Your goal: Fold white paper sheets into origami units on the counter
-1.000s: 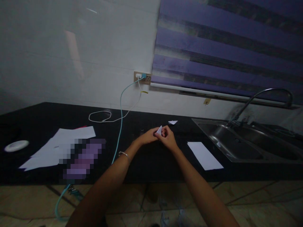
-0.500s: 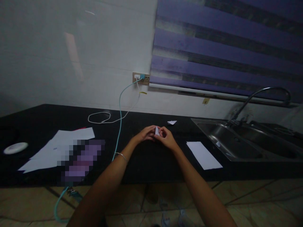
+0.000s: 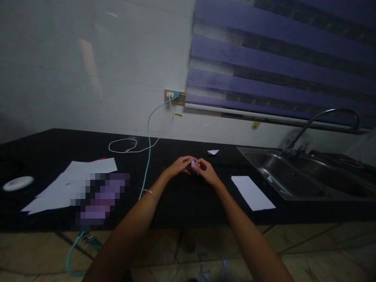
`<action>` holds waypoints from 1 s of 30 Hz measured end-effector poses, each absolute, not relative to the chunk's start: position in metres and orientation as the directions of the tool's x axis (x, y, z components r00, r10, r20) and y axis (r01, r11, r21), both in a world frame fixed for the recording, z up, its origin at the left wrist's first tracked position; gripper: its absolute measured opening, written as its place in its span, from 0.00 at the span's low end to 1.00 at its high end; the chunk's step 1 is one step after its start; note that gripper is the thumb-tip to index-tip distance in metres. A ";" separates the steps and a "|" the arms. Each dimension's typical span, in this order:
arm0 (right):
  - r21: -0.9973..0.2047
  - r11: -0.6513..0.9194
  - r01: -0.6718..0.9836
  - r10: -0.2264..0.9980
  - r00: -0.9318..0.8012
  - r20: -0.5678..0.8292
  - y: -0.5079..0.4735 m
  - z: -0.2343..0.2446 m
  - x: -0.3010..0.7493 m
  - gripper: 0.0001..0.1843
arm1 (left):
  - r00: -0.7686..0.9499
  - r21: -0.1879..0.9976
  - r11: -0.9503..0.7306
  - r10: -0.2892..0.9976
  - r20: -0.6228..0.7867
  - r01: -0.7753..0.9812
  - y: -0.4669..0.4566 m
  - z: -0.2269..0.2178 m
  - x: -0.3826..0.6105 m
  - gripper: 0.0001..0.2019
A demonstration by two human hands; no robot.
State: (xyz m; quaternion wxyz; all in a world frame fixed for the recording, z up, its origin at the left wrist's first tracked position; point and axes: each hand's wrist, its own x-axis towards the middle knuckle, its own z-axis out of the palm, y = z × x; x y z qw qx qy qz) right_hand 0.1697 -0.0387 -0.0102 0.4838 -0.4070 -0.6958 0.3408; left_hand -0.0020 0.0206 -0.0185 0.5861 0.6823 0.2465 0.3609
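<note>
Between my two hands, over the middle of the black counter, is a small piece of folded white paper (image 3: 193, 163). My left hand (image 3: 180, 165) is closed on its left side, with a bracelet on that wrist. My right hand (image 3: 205, 169) pinches the paper from the right, thumb and fingers together. Much of the paper is hidden by my fingers. Just beyond my hands lies a small folded paper boat (image 3: 213, 152). To the right of my right forearm is a flat strip of white paper (image 3: 252, 192).
White sheets (image 3: 63, 182) lie on the left of the counter (image 3: 188, 207), beside a blurred-out purple item (image 3: 102, 199) and a white oval object (image 3: 18, 183). A teal cable (image 3: 148, 156) and a white cable (image 3: 141, 151) run from the wall socket. A steel sink (image 3: 282, 176) with a faucet is at right.
The folded paper between my hands has turned and shows less of its pointed white face. My right fingers have shifted slightly left over it.
</note>
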 end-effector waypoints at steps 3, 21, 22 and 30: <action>-0.885 0.428 0.184 0.897 -0.203 0.392 -0.038 -0.009 0.170 0.15 | 0.616 0.976 -0.196 0.758 0.215 -0.100 0.020 -0.017 -0.002 0.21; -0.820 0.500 0.278 0.851 0.018 0.525 -0.034 -0.008 0.176 0.13 | 0.552 0.949 -0.281 0.773 0.312 -0.143 0.012 -0.008 -0.006 0.18; -0.819 0.502 0.278 0.851 0.013 0.525 -0.035 -0.007 0.175 0.13 | 0.539 0.946 -0.290 0.779 0.320 -0.143 0.014 -0.008 -0.006 0.18; -0.774 0.540 0.330 0.817 0.015 0.577 -0.032 -0.009 0.175 0.12 | 0.423 0.932 -0.353 0.835 0.353 -0.080 0.021 -0.009 -0.008 0.16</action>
